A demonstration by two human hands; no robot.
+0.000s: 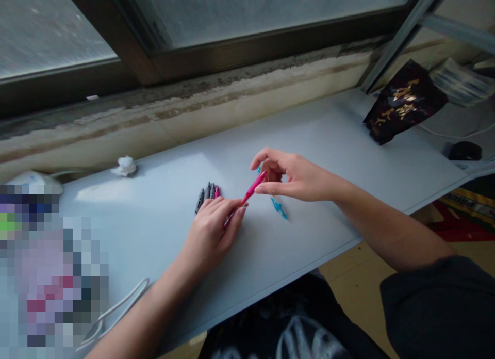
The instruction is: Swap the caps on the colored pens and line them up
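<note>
My left fingers and right fingers clamp a slim pink plastic pen (a small blue plastic piece lies at three o'clock); slim grey pens lie grouped at twelve.

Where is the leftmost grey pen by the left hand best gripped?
Probably mid-barrel on the grey pen, pinched from its outer left side: it ends the row, so that side is free, while its neighbour crowds the other.

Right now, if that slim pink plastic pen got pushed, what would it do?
The slim pink plastic pen looks stiff and light, staying straight in the left hand; its round barrel would probably roll on the smooth pale desk.
</note>
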